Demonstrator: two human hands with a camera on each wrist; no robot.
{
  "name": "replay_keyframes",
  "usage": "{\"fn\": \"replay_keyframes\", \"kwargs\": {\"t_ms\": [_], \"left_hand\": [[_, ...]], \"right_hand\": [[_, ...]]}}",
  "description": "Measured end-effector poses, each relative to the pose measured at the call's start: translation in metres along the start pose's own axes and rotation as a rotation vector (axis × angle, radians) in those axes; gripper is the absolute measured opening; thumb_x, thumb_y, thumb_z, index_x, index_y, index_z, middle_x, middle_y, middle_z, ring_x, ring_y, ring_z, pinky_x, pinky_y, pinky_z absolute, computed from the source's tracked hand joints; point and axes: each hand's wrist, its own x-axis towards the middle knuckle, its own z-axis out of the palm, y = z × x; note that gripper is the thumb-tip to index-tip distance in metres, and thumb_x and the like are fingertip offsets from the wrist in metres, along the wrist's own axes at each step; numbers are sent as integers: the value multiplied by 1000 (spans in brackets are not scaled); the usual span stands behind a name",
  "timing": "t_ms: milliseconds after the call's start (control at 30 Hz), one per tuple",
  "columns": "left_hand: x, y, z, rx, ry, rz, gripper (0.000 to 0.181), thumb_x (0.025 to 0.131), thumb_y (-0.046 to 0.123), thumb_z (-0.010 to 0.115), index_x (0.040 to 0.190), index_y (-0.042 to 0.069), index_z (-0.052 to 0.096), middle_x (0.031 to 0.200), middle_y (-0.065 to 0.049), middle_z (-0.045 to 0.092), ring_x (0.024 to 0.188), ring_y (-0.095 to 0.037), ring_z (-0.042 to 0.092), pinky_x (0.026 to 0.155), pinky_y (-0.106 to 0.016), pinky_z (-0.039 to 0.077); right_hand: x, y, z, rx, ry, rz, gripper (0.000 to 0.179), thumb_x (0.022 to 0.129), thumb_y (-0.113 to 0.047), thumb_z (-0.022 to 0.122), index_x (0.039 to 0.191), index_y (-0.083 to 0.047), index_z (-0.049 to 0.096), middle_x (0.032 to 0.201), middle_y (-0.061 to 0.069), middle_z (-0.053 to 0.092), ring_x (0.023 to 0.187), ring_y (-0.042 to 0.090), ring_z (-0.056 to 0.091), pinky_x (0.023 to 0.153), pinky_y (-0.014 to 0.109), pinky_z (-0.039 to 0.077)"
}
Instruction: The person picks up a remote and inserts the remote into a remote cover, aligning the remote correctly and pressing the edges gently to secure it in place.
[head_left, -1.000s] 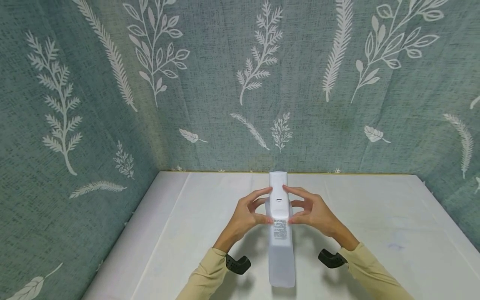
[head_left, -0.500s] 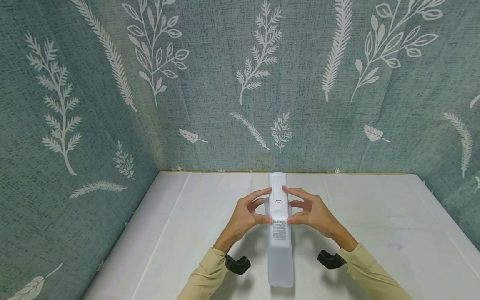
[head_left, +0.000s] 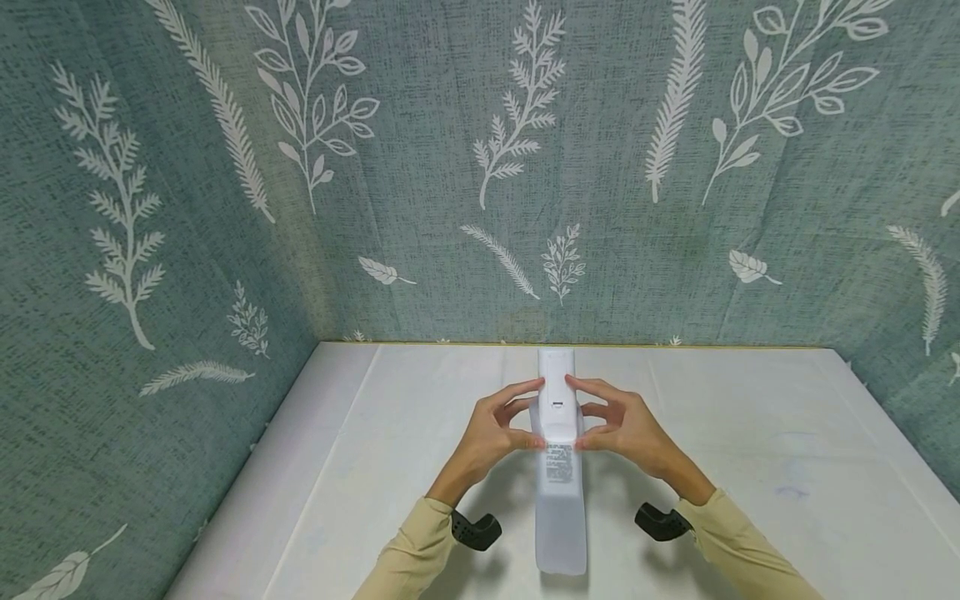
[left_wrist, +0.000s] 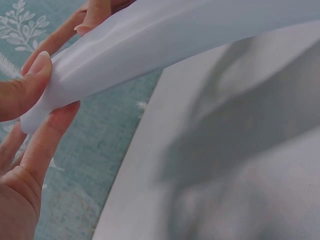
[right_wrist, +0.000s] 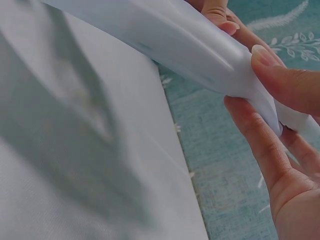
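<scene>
A white remote control [head_left: 557, 392], its back with a small latch notch facing up, sits partly inside a translucent sleeve [head_left: 561, 533]. Printed text shows through the sleeve's upper part. My left hand [head_left: 487, 429] pinches the left side, index fingertip on the bare remote and thumb by the sleeve's mouth. On the opposite side my right hand [head_left: 630, 429] grips in the same way. In the left wrist view, the sleeve [left_wrist: 120, 55] slants up from the fingers. The right wrist view shows thumb and fingers around the sleeve's end [right_wrist: 240, 75].
A white table [head_left: 360, 467] lies below, the hands and sleeve casting shadows on it. Green leaf-patterned cloth [head_left: 450, 167] hangs behind the table's back edge and along the sides. Black wrist devices [head_left: 476, 531] are on both arms.
The remote has slid slightly toward me, a little deeper into the sleeve, index fingertips moving along with it. The sleeve's closed end stays nearly in place.
</scene>
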Motion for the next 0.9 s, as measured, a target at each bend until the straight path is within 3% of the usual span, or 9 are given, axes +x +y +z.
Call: {"fn": "replay_keyframes", "kwargs": {"t_ms": [533, 900], "left_hand": [[-1, -3, 0, -11, -7, 0, 72, 70, -16, 73, 135, 7, 52, 141, -5, 46, 125, -26, 48, 84, -42, 54], [-1, -3, 1, -13, 8, -15, 71, 70, -16, 73, 134, 7, 53, 141, -5, 47, 125, -27, 48, 83, -41, 55]], "right_hand": [[-1, 5, 0, 33, 5, 4, 78, 74, 5, 76, 143, -2, 40, 141, 8, 43, 108, 26, 59, 76, 43, 57], [-3, 7, 0, 29, 6, 6, 78, 74, 5, 76, 143, -3, 40, 140, 11, 43, 107, 27, 59, 76, 43, 57]]}}
